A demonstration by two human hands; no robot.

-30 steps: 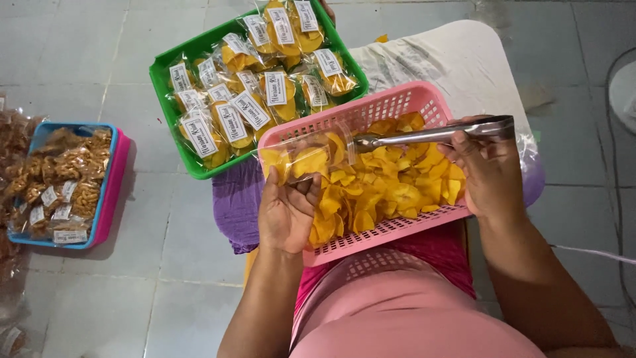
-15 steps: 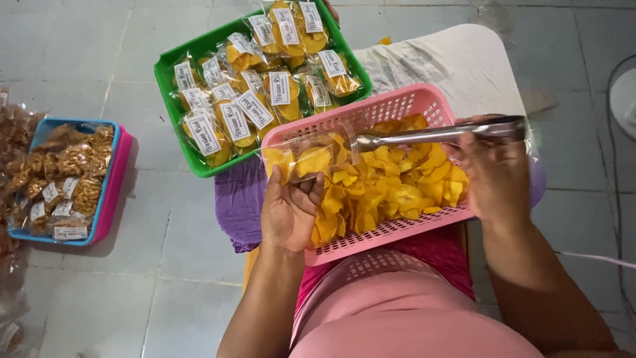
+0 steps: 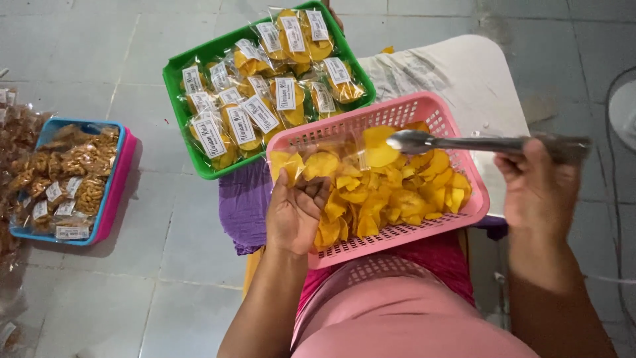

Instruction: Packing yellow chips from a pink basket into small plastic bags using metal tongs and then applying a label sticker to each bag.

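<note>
Yellow chips [image 3: 391,192] fill a pink basket [image 3: 424,106]; green tray [image 3: 199,53] beside.

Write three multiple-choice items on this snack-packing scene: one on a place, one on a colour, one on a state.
1. Where do the loose yellow chips lie?
A. green tray
B. pink basket
C. blue tray

2. What colour is the tray of labelled packets?
A. green
B. white
C. red

3. What does the right hand hold?
A. nothing
B. a packet
C. metal tongs

Key: B, the loose yellow chips fill the pink basket. A, the packets sit in the green tray. C, the right hand grips the metal tongs.
</note>
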